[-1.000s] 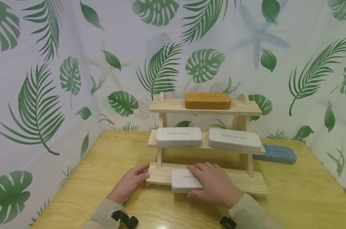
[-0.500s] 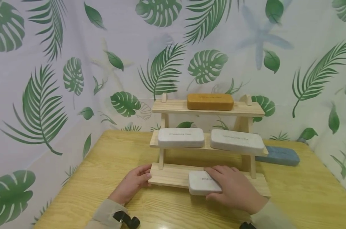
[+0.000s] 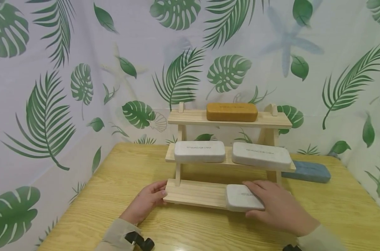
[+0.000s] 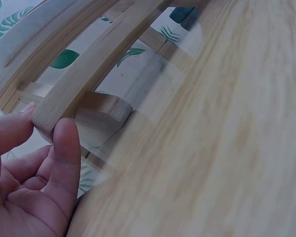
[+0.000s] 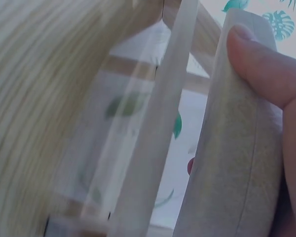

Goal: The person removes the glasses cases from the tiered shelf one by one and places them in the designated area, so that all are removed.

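Observation:
My right hand (image 3: 281,207) grips a white glasses case (image 3: 240,197) at the right half of the bottom shelf (image 3: 196,193) of a three-tier wooden display rack. The hand covers the case's right part and some of its printed lettering. In the right wrist view the thumb presses the long side of the case (image 5: 232,138), which sits close over the pale board. At the rack's left, my left hand (image 3: 147,200) pinches the end of the bottom shelf. The left wrist view shows thumb and finger on either side of the board end (image 4: 56,108).
Two white glasses cases, a left one (image 3: 199,151) and a right one (image 3: 260,155), lie on the middle shelf. An orange case (image 3: 232,112) rests on the top shelf. Behind the rack's right side a blue case (image 3: 309,171) lies on the wooden table (image 3: 108,181).
My right hand has carried the white glasses case rightward along the bottom shelf. The left hand has stayed at the shelf's left end. The head view has shifted slightly.

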`<state>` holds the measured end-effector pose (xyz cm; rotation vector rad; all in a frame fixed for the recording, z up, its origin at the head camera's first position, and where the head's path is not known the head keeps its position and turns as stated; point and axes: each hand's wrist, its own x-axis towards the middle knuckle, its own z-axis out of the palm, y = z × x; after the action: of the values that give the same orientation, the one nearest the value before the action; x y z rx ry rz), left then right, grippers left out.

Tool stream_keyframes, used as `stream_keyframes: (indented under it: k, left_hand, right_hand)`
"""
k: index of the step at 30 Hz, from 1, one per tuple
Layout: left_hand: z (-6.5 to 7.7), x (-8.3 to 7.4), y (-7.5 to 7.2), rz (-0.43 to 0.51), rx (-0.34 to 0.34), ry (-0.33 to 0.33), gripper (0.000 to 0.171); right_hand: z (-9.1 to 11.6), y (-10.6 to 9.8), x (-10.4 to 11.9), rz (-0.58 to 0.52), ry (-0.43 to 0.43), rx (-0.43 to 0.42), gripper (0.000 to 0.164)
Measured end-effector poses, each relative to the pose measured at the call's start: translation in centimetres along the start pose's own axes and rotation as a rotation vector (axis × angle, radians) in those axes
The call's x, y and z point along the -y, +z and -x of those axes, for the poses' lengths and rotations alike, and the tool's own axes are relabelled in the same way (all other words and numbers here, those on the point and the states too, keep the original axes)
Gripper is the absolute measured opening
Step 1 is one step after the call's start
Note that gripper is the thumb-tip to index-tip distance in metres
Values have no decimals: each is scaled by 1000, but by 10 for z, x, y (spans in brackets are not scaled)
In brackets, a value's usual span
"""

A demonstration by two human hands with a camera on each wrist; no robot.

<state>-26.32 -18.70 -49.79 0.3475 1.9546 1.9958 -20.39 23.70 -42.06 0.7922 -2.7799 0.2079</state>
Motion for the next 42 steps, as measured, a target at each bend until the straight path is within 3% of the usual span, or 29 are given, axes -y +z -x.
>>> stream_keyframes:
  k: [20,31,37,42]
  left_hand:
    - [0,1,0,6,-1,7,58]
    - [0,1,0,1,0,4,58]
    - [1,-1,0,6,-4,1,59]
    - [1,-2,0,9,-4,-3,58]
  right_hand:
    - [35,-20,-54,-17,42,-26,86]
    - [53,-29,-91,29,93,-7,89]
    - [59,-29,-114,58,146,54,96]
    - [65,-27,-131,57,111,28,91]
